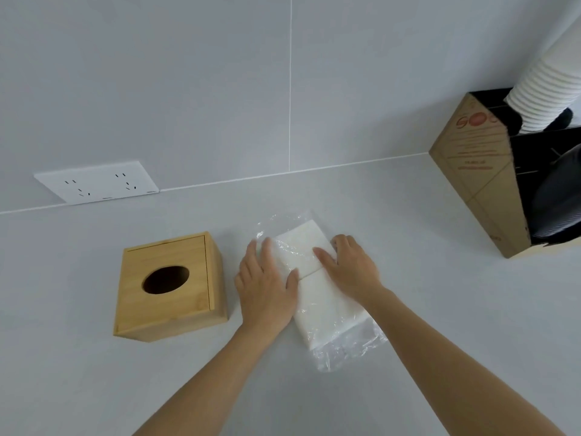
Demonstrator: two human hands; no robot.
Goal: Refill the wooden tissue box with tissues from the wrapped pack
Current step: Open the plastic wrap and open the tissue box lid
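Both flat open hands, left hand (267, 284) and right hand (349, 269), press the tissue pack (327, 303) beside the wooden box (171, 286).

A pale grey bench (440, 309) carries three things. The wooden tissue box (169, 286) sits at nine o'clock, lid on, oval hole up, with the wrapped pack (327, 306) lying flat just beside it at centre. A brown cardboard box (471, 184) stands well apart at two o'clock.

Wooden tissue box (171, 286) left of wrapped pack (327, 297), hands (267, 291) on pack
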